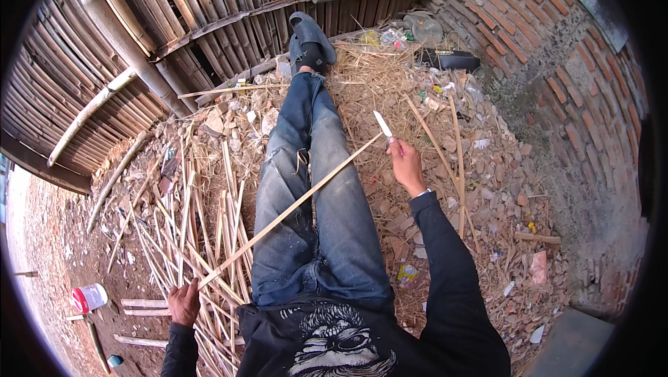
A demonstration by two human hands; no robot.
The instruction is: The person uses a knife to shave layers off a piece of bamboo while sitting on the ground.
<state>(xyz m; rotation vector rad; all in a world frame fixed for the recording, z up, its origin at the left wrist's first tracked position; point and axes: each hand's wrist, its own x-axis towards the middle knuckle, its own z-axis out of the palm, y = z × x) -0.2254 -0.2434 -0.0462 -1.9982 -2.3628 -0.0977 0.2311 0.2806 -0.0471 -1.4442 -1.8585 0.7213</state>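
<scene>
My left hand [184, 302] is closed on one end of a long, thin bamboo strip [292, 207]. The strip slants up across my jeans, and its far end lies close to my right hand. In my right hand [407, 167] is a small knife [382, 125] with a pale blade and a pinkish handle, mostly covered by my fingers. The blade points up and away from me, beside the strip's far end; whether they touch I cannot tell. Several more split bamboo strips [226, 224] lie in a loose heap left of my legs.
A bamboo wall [229, 1] stands ahead and left, a brick wall [557, 84] at right. Rubble, straw and litter cover the ground. Two longer strips [457, 161] lie right of my legs. A red and white bucket [89, 298] lies far left; a dark, long object [449, 59] sits near the corner.
</scene>
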